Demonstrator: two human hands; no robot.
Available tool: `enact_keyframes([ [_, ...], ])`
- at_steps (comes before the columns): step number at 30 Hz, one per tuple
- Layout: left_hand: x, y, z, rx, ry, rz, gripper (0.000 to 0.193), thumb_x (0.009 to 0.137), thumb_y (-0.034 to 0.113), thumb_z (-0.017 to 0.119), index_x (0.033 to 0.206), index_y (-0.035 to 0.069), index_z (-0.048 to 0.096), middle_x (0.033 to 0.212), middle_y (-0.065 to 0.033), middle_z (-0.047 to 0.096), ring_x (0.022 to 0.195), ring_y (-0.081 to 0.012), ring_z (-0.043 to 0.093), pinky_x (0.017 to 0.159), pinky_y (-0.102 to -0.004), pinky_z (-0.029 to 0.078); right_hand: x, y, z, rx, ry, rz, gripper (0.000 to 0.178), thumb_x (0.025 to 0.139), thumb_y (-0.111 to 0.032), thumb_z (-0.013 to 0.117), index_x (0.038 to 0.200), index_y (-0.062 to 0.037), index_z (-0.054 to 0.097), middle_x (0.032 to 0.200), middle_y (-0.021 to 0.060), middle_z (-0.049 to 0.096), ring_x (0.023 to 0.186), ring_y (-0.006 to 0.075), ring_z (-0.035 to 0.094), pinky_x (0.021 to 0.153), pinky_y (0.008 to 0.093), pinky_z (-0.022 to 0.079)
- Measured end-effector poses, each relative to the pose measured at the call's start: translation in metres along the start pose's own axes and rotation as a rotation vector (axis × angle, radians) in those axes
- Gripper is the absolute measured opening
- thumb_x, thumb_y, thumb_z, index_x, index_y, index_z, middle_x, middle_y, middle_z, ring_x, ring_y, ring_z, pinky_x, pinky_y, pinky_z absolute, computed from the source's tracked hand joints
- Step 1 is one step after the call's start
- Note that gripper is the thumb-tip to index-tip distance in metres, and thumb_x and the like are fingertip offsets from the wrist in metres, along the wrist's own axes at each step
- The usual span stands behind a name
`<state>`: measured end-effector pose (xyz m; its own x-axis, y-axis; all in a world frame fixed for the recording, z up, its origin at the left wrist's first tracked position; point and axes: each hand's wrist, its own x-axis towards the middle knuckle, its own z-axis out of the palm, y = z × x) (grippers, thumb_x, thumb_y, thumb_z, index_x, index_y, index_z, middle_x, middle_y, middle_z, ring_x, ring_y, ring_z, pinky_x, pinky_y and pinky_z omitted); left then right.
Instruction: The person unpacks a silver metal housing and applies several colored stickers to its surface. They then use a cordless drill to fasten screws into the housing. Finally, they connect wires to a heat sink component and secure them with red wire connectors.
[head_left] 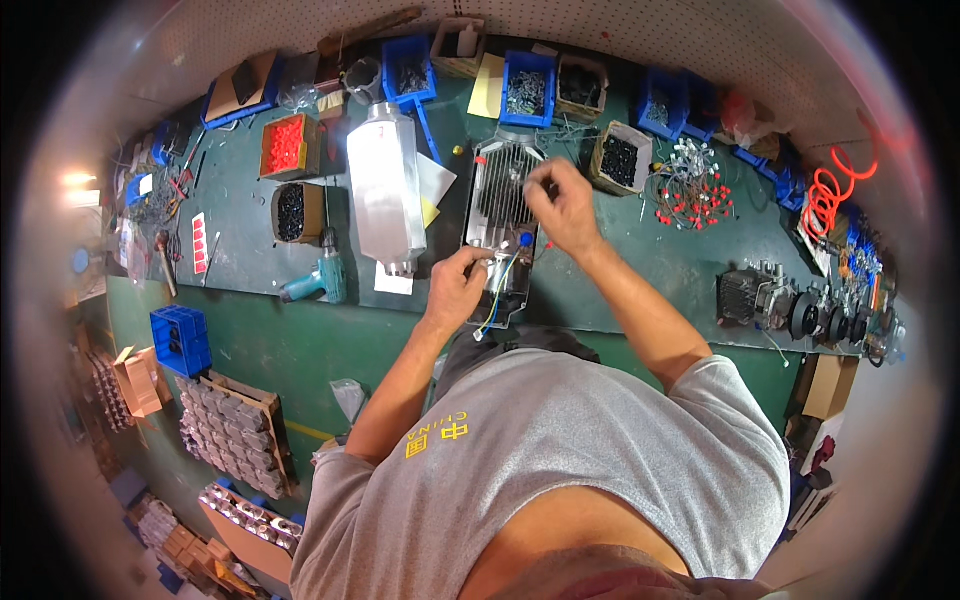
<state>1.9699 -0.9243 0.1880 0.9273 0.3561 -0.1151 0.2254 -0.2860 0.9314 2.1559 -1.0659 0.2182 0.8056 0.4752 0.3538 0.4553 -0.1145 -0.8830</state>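
A finned metal unit (505, 185) lies lengthwise on the green bench in front of me, with a round collar at its far end. Toward its near end are a blue round part (526, 240), a small white connector and yellow, blue and green wires (497, 295). My left hand (460, 286) reaches in from the left, thumb and forefinger pinched beside the white connector; what they hold is too small to make out. Over the unit's right edge, my right hand (566, 208) is closed with fingers curled; its contents are hidden. A silver metal housing (385, 185) lies left of the unit.
A cordless drill (318, 280) lies at the bench's near left. Boxes of black parts (291, 212) and red parts (288, 147) stand behind it. Blue bins (528, 88) line the back. Red-tipped wire bundles (692, 190) and black motor-like assemblies (800, 305) sit right.
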Motion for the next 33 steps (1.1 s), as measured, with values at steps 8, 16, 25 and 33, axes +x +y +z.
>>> enact_keyframes([
  [8, -0.003, 0.002, 0.006, 0.009, -0.015, 0.000, 0.018, 0.094, 0.001, 0.060, 0.107, -0.001, 0.072, 0.068, -0.0006, 0.057, 0.064, -0.0057, 0.048, 0.058, -0.0254, 0.042, 0.079, 0.018, -0.022, 0.423, -0.035, 0.355, 0.020, 0.105, -0.018, 0.050, 0.108, 0.0014, 0.055, 0.105, 0.0160, 0.071, 0.083, 0.0170, 0.070, 0.066, 0.0285, 0.058],
  [16, 0.007, 0.005, 0.011, 0.036, -0.028, -0.007, 0.019, 0.090, 0.003, 0.062, 0.106, 0.000, 0.072, 0.067, -0.0124, 0.062, 0.058, -0.0134, 0.056, 0.057, -0.0307, 0.046, 0.112, 0.022, -0.007, 0.276, -0.231, 0.270, 0.021, 0.104, -0.019, 0.058, 0.107, 0.0010, 0.055, 0.092, 0.0134, 0.071, 0.076, 0.0178, 0.070, 0.068, 0.0308, 0.060],
  [25, 0.008, 0.005, 0.017, 0.040, -0.081, -0.021, 0.020, 0.095, 0.002, 0.060, 0.111, -0.001, 0.072, 0.069, 0.0023, 0.056, 0.063, -0.0044, 0.047, 0.057, -0.0244, 0.040, 0.116, 0.038, -0.016, 0.376, -0.110, 0.308, 0.016, 0.103, -0.016, 0.060, 0.106, -0.0002, 0.059, 0.092, 0.0092, 0.072, 0.077, 0.0126, 0.068, 0.070, 0.0284, 0.059],
  [33, 0.013, 0.003, 0.025, 0.000, -0.011, -0.018, 0.017, 0.091, 0.002, 0.063, 0.105, 0.001, 0.073, 0.064, -0.0098, 0.060, 0.057, -0.0115, 0.053, 0.057, -0.0299, 0.045, 0.147, 0.065, -0.009, 0.425, 0.024, 0.466, 0.019, 0.100, -0.015, 0.066, 0.102, 0.0039, 0.062, 0.090, 0.0134, 0.072, 0.074, 0.0184, 0.071, 0.066, 0.0322, 0.062],
])
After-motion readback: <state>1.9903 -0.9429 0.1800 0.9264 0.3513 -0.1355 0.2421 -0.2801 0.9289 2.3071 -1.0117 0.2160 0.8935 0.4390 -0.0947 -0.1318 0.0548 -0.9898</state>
